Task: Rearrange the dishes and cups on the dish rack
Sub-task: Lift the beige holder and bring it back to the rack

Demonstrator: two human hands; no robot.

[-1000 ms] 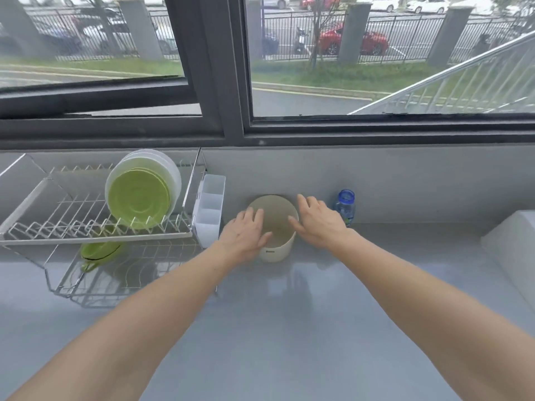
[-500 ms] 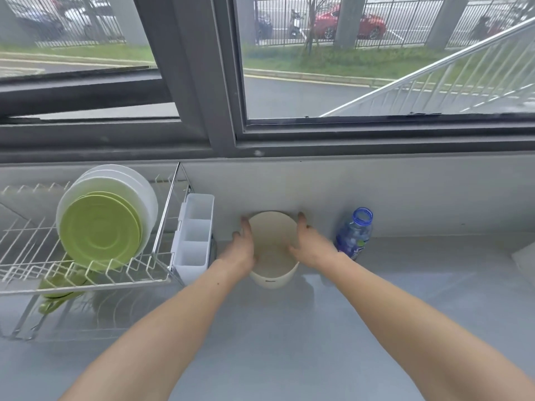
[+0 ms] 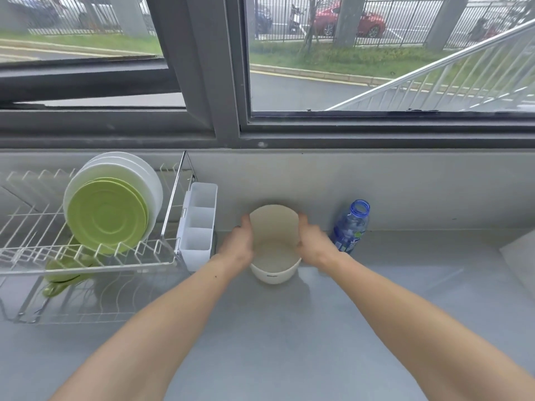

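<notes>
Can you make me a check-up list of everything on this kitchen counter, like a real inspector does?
Surface: grey counter, glossy.
Job's things: cream bowl between the hands; white plates and green plates upright in the dish rack's top tier; green cup on the lower tier.
Clutter: uncapped blue bottle right of the bowl; white cutlery holder on the rack's right end.
Grips: left hand and right hand hold the bowl's sides.
Cables: nothing seen.
Surroundings: window frame behind; road and parked cars outside.

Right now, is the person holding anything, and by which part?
The cream bowl, clasped between both hands: left hand on its left side, right hand on its right side.
</notes>
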